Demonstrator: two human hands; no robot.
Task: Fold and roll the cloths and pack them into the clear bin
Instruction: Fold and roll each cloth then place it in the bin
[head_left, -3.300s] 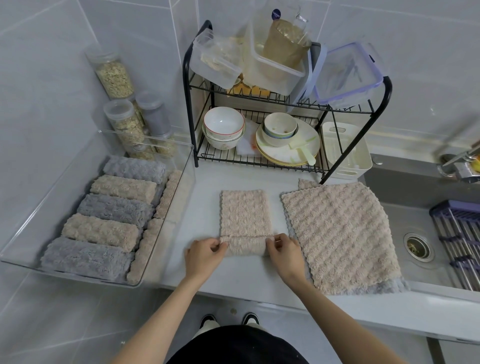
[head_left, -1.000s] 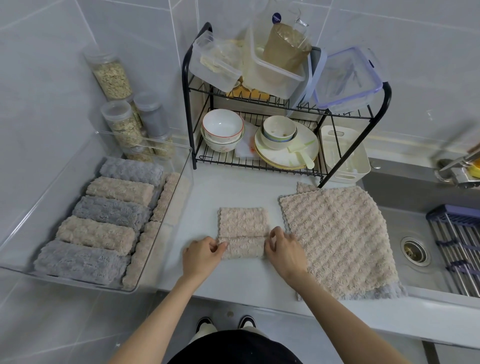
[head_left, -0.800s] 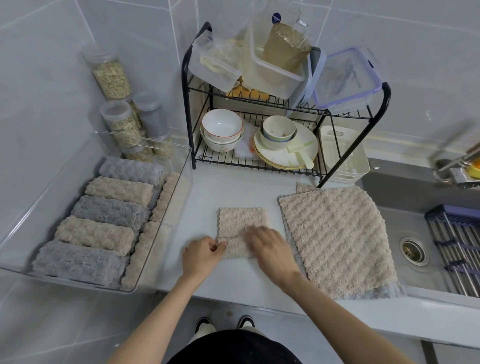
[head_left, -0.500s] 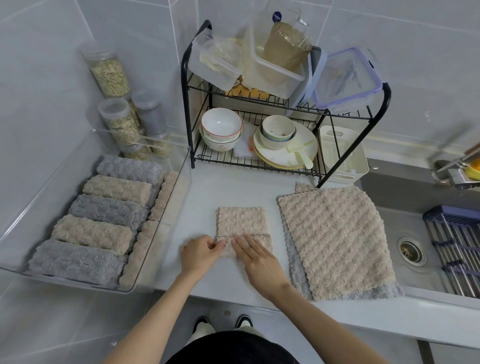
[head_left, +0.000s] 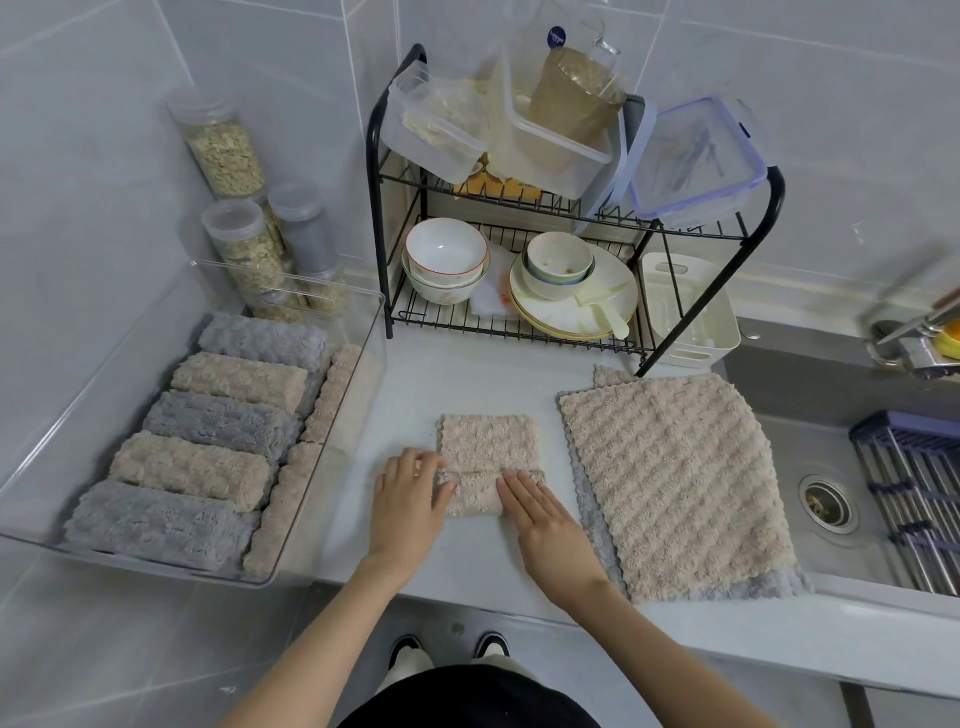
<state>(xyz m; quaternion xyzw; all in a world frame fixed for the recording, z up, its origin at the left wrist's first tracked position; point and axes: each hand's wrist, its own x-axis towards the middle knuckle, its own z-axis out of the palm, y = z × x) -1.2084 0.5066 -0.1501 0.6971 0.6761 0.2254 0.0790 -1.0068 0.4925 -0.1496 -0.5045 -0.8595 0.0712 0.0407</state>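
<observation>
A folded beige cloth (head_left: 487, 441) lies on the counter, its near end rolled into a short roll (head_left: 474, 496). My left hand (head_left: 408, 501) rests at the roll's left end, fingers relaxed and thumb touching the roll. My right hand (head_left: 543, 519) lies flat with straight fingers pressing on the roll's right part. The clear bin (head_left: 340, 441) stands at the left and holds several rolled grey and beige cloths (head_left: 208, 467). A stack of flat cloths (head_left: 670, 478), beige on top of grey, lies at the right.
A black dish rack (head_left: 382, 249) with bowls, plates and plastic boxes stands behind the cloth. Clear jars (head_left: 228, 150) of grain stand behind the bin. The sink (head_left: 826, 499) with a drying rack (head_left: 914, 499) lies at the right. The counter's front edge is just below my wrists.
The roll has grown and the flat part of the cloth has shortened. My right hand let go of the roll's right end and now lies flat on top of it.
</observation>
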